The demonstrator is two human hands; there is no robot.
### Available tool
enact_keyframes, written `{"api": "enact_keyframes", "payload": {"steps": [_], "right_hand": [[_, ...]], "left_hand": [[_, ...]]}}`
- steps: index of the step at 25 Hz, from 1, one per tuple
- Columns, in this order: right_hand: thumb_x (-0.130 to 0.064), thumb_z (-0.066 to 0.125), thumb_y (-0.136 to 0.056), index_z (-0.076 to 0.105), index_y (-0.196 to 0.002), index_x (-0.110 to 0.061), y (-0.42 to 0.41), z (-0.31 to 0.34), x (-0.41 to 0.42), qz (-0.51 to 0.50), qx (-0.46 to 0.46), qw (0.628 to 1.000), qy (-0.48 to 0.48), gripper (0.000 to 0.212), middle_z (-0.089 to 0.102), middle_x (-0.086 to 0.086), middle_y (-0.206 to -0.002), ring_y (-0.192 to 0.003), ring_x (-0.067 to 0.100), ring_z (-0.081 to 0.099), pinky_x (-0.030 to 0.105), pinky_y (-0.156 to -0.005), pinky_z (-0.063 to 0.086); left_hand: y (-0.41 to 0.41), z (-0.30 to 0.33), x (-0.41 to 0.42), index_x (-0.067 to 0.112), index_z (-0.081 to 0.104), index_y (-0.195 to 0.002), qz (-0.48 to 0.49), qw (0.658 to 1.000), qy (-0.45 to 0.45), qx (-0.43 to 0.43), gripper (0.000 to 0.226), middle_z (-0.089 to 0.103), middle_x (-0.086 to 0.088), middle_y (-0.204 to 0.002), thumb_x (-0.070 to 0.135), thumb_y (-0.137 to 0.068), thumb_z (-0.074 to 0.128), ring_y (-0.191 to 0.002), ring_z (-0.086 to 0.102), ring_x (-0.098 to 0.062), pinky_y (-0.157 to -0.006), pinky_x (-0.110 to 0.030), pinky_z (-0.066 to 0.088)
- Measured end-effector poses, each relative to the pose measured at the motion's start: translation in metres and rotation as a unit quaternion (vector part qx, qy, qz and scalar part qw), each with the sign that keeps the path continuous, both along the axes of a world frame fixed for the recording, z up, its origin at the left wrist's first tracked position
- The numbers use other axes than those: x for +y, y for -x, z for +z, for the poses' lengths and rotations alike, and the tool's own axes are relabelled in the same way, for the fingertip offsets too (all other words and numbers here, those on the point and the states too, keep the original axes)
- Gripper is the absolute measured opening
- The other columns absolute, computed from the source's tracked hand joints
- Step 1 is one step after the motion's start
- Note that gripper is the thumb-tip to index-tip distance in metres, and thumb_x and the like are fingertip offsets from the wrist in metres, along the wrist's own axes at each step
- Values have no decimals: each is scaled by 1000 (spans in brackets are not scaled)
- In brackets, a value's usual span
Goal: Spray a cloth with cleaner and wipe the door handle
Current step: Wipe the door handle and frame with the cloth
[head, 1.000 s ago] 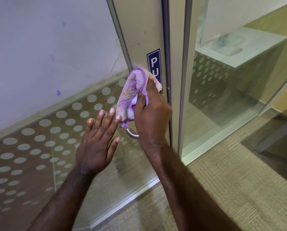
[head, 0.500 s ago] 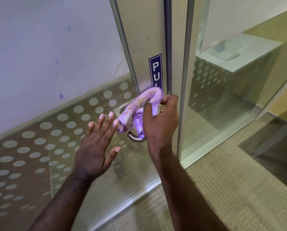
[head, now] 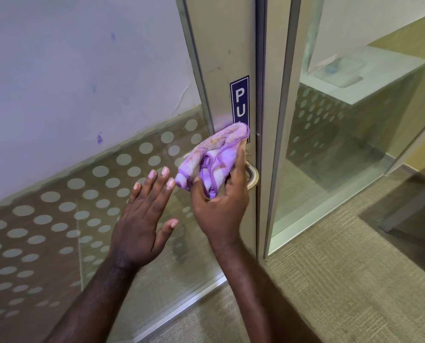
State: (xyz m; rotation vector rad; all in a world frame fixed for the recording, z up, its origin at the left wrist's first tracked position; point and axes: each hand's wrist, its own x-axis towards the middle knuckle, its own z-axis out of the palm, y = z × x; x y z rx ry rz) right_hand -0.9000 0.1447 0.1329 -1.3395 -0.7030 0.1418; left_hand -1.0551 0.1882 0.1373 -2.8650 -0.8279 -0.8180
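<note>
A white wall [head: 70, 70] w/ a few purple smudges fills the upper left; below it runs a glass panel [head: 45, 231] covered in frosted dots. The person's left hand [head: 142, 224] is spread flat vs. the lower glass, fingers [head: 165, 178] straight and splayed, thumb out to the side, holding nothing; fingertips sit just beside the cloth. The purple-and-white cloth [head: 211, 157], bunched and stained brownish along its top edge, w/ purple trim, is pressed over the door handle [head: 252, 174] at the door's edge, so only a curved metal end of the handle shows to the right of the hand. The right hand [head: 221, 209] grips the cloth from below, fingers curled round it and the thumb on its near side, closed on the fabric. Above the cloth, a blue sign [head: 240, 100] on the beige door frame [head: 221, 58] reads "PU", its lower letters hidden by the cloth. Right of the frame, a second glass pane [head: 330, 157] w/ more dots gives onto a room w/ a pale table [head: 369, 78]. Beige carpet [head: 342, 293] covers the floor at lower right. Both forearms enter from the bottom edge.
</note>
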Motion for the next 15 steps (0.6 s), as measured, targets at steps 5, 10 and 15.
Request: {"api": "enact_keyframes", "payload": {"steps": [5,10,15], "right_hand": [[-20,75,-83,26,-153,-18,-4,2,4,13,-27,996,88,86,39,5,-157,-144,18,36,16,-111,30],[-7,63,-89,31,-142,-10,-12,-2,-1,28,38,998,30,62,54,12,-142,-122,-12,42,-3,-93,37],[-22,53,-96,46,-131,-2,-10,3,0,-11,45,999,-4,41,60,-3,-108,-90,-29,52,-8,-69,35]], "left_hand": [[3,-2,1,29,4,-158,5,1000,4,1,62,3,13,-166,49,-103,26,-153,6,-16,-123,-33,4],[1,-2,0,30,3,-157,11,1000,8,4,63,2,14,-166,50,-102,26,-153,6,-16,-123,-34,4],[1,0,-1,30,3,-157,5,1000,11,6,63,1,14,-166,52,-102,25,-153,5,-15,-123,-33,3]]}}
